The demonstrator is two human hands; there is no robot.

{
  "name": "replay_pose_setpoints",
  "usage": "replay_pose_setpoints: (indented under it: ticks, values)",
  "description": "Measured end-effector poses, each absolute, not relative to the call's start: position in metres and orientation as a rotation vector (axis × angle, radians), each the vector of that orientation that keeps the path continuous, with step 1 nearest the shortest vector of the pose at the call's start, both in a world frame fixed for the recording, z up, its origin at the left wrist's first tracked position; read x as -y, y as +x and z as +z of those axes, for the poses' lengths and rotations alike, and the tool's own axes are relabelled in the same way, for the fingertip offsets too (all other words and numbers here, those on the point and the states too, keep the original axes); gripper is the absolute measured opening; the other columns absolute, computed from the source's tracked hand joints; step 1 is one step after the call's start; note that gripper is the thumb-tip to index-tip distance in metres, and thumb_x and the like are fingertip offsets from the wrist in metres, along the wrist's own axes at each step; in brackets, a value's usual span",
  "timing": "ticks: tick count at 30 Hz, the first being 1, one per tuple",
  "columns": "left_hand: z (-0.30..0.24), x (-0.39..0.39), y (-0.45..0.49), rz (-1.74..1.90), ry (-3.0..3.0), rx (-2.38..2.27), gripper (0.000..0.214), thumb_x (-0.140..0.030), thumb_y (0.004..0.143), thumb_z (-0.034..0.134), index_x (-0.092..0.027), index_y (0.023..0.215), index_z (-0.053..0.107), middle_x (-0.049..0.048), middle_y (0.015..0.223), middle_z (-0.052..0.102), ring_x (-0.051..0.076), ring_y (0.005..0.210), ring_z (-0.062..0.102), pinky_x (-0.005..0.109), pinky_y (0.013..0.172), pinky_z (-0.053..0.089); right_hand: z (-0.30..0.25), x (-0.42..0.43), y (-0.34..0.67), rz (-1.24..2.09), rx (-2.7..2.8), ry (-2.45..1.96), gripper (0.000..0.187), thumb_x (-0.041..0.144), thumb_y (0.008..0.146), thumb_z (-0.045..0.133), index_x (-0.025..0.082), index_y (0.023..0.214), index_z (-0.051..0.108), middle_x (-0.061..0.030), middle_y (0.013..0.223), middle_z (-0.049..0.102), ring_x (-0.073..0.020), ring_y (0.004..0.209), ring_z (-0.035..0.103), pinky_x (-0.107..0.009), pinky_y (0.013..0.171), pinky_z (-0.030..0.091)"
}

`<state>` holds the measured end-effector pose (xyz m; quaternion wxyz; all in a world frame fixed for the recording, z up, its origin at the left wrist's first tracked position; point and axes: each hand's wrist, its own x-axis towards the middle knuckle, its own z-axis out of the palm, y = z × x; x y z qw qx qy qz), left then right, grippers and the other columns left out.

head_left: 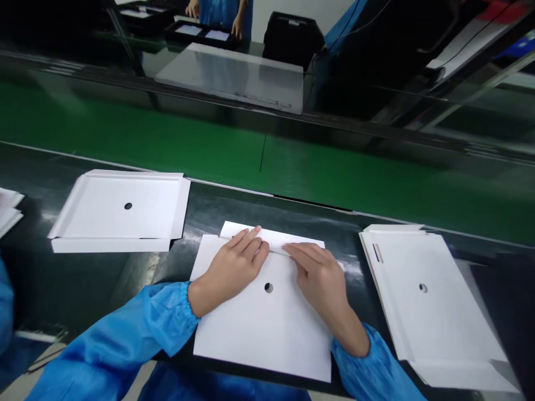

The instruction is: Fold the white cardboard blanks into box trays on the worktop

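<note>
A white cardboard sheet [267, 340] with a small round hole lies flat on the dark worktop in front of me. Along its far edge runs a narrow flap [292, 236], raised at a crease. My left hand [236, 262] rests on the sheet left of the hole, its fingers apart and their tips on the flap. On the other side, my right hand [324, 273] has its fingers pressed together at the crease, with the thumb mostly hidden beneath them. Both hands touch the cardboard.
At the left sits a folded white cardboard tray [108, 206] with a hole. A stack of creased white blanks [434, 312] lies at the right. Beyond the worktop runs a green belt [200, 150]. Across it, a co-worker's hands [237, 27] are near black trays.
</note>
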<state>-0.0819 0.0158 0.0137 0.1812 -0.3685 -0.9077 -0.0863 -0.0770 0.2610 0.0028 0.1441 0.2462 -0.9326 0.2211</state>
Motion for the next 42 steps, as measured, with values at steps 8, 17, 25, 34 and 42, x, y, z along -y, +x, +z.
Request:
replay_pose_setpoints:
  ticks: [8, 17, 25, 34, 42]
  values:
    - [0.000, -0.027, -0.055, -0.354, -1.055, 2.709, 0.057, -0.036, 0.110, 0.048, 0.001, 0.153, 0.050, 0.0189, 0.164, 0.041, 0.031, 0.156, 0.037, 0.044, 0.129, 0.034, -0.002, -0.247, -0.043, 0.432, 2.801, 0.870, 0.054, 0.023, 0.105, 0.056, 0.008, 0.156, 0.047, -0.0077, 0.163, 0.044, -0.0294, 0.155, 0.036, -0.053, 0.126, 0.029]
    - [0.009, -0.012, -0.039, -0.247, -0.910, 2.850, 0.075, -0.052, 0.108, 0.045, 0.002, 0.159, 0.042, 0.0222, 0.168, 0.030, 0.034, 0.158, 0.033, 0.046, 0.128, 0.029, -0.002, -0.252, -0.037, 0.350, 2.865, 0.831, 0.055, 0.020, 0.108, 0.046, 0.010, 0.162, 0.039, -0.0059, 0.166, 0.040, -0.0233, 0.157, 0.034, -0.049, 0.132, 0.018]
    - [0.014, 0.007, -0.018, -0.006, -0.649, 2.853, 0.081, -0.047, 0.105, 0.048, 0.015, 0.157, 0.036, 0.0351, 0.161, 0.034, 0.046, 0.149, 0.042, 0.054, 0.120, 0.037, -0.001, -0.283, -0.018, 0.276, 2.900, 0.589, 0.064, 0.022, 0.107, 0.047, 0.015, 0.168, 0.031, -0.0105, 0.162, 0.045, -0.0264, 0.151, 0.045, -0.050, 0.131, 0.023]
    - [0.017, 0.008, -0.029, 0.082, -0.633, 2.787, 0.073, -0.044, 0.105, 0.057, 0.021, 0.138, 0.055, 0.0418, 0.148, 0.046, 0.050, 0.142, 0.048, 0.057, 0.112, 0.050, 0.003, -0.303, -0.012, 0.083, 2.833, 0.537, 0.056, 0.029, 0.107, 0.055, 0.003, 0.156, 0.046, -0.0194, 0.156, 0.051, -0.0346, 0.143, 0.053, -0.057, 0.123, 0.036]
    - [0.016, -0.009, -0.063, -0.298, -0.993, 2.548, 0.032, -0.004, 0.092, 0.066, -0.007, 0.122, 0.076, 0.0189, 0.123, 0.068, 0.033, 0.108, 0.066, 0.045, 0.091, 0.060, 0.011, -0.257, -0.045, 0.433, 2.640, 0.785, 0.043, -0.001, 0.089, 0.069, 0.009, 0.132, 0.066, -0.0173, 0.127, 0.065, -0.0309, 0.120, 0.058, -0.047, 0.099, 0.056]
